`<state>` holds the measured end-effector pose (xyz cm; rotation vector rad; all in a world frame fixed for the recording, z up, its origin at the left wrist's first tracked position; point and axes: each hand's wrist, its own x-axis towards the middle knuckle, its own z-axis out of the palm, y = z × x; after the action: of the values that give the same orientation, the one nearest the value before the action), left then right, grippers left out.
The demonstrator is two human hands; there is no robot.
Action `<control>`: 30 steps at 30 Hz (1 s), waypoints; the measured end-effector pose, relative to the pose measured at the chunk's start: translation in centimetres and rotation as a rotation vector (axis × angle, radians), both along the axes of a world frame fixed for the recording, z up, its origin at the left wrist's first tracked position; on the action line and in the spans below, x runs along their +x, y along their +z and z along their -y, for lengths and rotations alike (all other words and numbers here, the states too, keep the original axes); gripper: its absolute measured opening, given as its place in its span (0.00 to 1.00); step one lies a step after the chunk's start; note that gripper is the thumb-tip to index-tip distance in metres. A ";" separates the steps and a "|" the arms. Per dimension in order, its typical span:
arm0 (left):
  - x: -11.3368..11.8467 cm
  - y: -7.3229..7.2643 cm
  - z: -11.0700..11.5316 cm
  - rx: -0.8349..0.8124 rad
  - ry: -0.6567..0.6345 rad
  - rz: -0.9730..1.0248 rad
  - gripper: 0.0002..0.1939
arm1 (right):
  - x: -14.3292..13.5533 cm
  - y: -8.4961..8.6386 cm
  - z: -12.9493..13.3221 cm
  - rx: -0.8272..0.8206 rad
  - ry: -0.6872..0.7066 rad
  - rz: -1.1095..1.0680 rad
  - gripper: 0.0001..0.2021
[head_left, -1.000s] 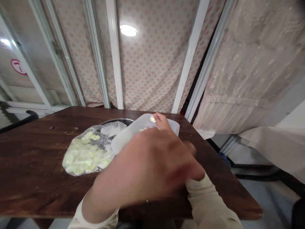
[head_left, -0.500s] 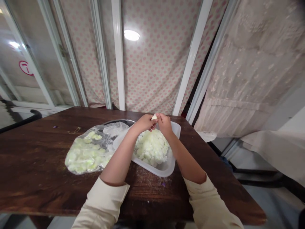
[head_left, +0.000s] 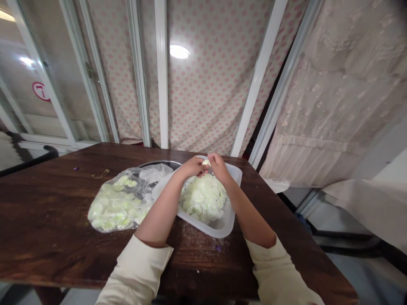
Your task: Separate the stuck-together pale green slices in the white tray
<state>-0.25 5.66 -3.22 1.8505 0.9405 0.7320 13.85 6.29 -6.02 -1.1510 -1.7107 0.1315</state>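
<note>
Left hand (head_left: 193,167): fingers curled narrow on small pale piece (head_left: 206,162). Right hand (head_left: 219,167): fingertips pinched on same piece, above far end of tub (head_left: 220,232). Changed within the last second: left hand brought from blurred foreground to meet right; thus both now engaged on one piece. Below: heap of pale bits (head_left: 203,199), in tub. Beside tub, leftward: clear bag (head_left: 111,207) of pale green pieces. Behind bag: dark tray (head_left: 163,163), partly hidden. Beneath all: dark wooden table (head_left: 273,237).
</note>
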 end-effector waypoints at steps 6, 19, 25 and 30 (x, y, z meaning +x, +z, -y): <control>0.3 0.5 0.5 -0.116 0.023 0.105 0.09 | -0.1 0.3 0.3 -0.033 0.070 -0.031 0.17; 1.1 0.0 0.1 -0.078 0.128 0.130 0.05 | -0.7 0.9 2.0 0.071 -0.370 0.413 0.20; 1.1 -0.4 -0.5 0.055 0.218 0.051 0.11 | -0.3 0.8 1.9 -0.029 -0.471 0.405 0.18; 0.8 -0.2 -0.7 0.117 0.253 0.121 0.10 | -0.2 0.3 1.3 0.013 -0.198 0.278 0.18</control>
<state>0.55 6.32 -3.38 1.7825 1.0833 1.0614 13.67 5.03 -5.69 -1.3715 -1.8209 -0.1690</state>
